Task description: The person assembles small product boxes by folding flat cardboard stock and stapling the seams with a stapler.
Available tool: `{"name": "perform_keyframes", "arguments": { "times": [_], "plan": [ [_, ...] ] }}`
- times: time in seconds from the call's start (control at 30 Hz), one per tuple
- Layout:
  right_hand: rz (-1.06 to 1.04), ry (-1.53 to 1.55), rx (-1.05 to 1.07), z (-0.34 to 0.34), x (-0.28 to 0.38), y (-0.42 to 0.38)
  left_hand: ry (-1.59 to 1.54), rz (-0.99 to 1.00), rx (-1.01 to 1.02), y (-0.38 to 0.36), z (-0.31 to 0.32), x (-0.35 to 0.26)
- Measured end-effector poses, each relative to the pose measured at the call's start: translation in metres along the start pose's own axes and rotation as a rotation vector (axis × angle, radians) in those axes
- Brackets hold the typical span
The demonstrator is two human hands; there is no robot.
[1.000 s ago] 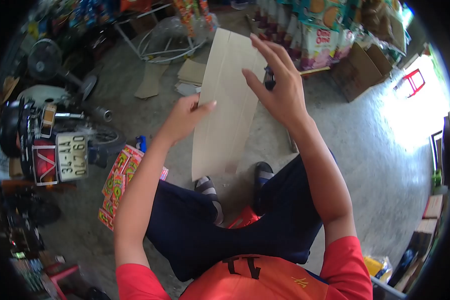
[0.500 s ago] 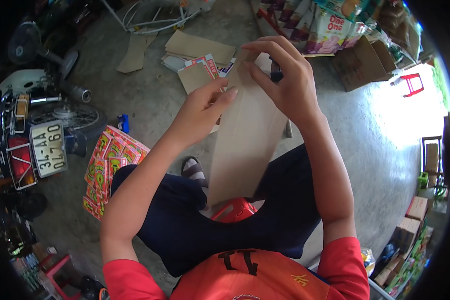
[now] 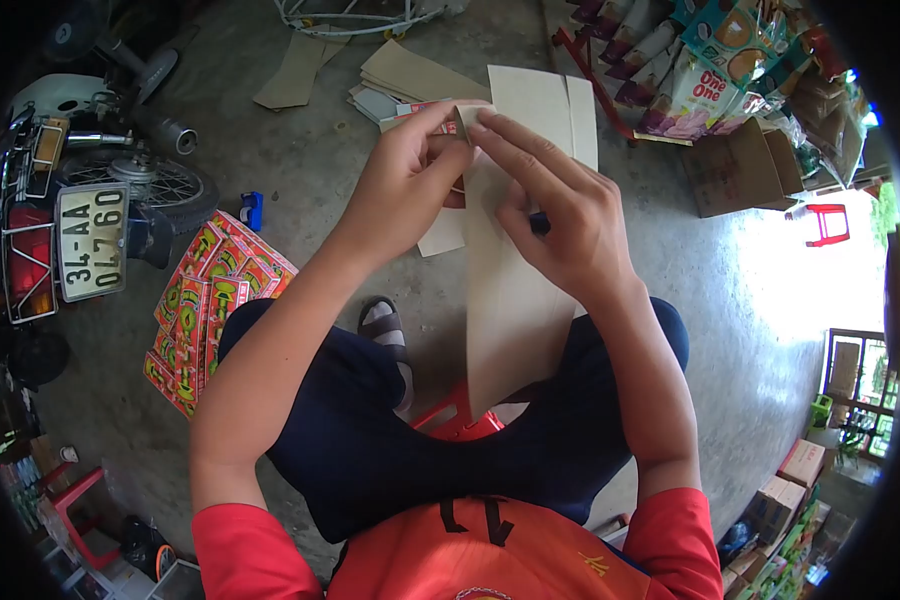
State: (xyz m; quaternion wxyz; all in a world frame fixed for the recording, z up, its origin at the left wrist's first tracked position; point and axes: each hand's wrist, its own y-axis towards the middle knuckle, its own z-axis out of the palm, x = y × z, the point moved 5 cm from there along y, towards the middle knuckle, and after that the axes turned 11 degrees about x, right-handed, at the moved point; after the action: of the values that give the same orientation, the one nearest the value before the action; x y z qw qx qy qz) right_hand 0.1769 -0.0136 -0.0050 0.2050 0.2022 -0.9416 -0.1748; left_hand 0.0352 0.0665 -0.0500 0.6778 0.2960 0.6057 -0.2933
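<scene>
A large sheet of tan cardboard (image 3: 515, 300) hangs between the knees, its far part spread out beyond the hands. My left hand (image 3: 420, 175) pinches a small folded flap at the sheet's left edge between thumb and fingers. My right hand (image 3: 565, 205) lies over the sheet, with its index and middle fingertips pressed on the cardboard beside the left thumb. A small dark object (image 3: 539, 223) shows partly beneath the right palm; what it is cannot be made out. Under the sheet's lower end is a red plastic stool (image 3: 460, 415), partly covered.
Colourful printed packs (image 3: 205, 310) lie on the floor at left, near a blue tape dispenser (image 3: 251, 211). A motorbike (image 3: 95, 240) stands at far left. Flat cardboard pieces (image 3: 425, 75) lie ahead. An open carton (image 3: 740, 170) sits at the upper right.
The cardboard has turned and its far part now spreads to the right. My right hand has moved down and its fingers have come onto the sheet; my left hand now grips the edge.
</scene>
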Motion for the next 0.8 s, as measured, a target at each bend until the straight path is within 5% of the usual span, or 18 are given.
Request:
{"name": "perform_keyframes", "arguments": {
  "times": [0.2, 0.3, 0.43, 0.6, 0.8],
  "plan": [
    [0.032, -0.019, 0.064, 0.005, 0.005, -0.002, 0.096, 0.065, 0.082, -0.007, -0.004, -0.010],
    [0.078, 0.209, 0.133, -0.002, -0.002, -0.001, -0.024, 0.047, 0.077, -0.005, -0.008, -0.005],
    [0.026, -0.024, -0.216, -0.040, -0.024, -0.002, 0.035, 0.014, 0.112, -0.003, -0.013, -0.014],
    [0.340, 0.272, -0.421, -0.059, -0.073, -0.016, 0.061, 0.044, 0.103, -0.001, -0.018, -0.010],
    [0.518, 0.648, -0.148, -0.056, -0.076, -0.020, -0.036, -0.070, 0.150, -0.002, -0.007, -0.003]
  ]
}}
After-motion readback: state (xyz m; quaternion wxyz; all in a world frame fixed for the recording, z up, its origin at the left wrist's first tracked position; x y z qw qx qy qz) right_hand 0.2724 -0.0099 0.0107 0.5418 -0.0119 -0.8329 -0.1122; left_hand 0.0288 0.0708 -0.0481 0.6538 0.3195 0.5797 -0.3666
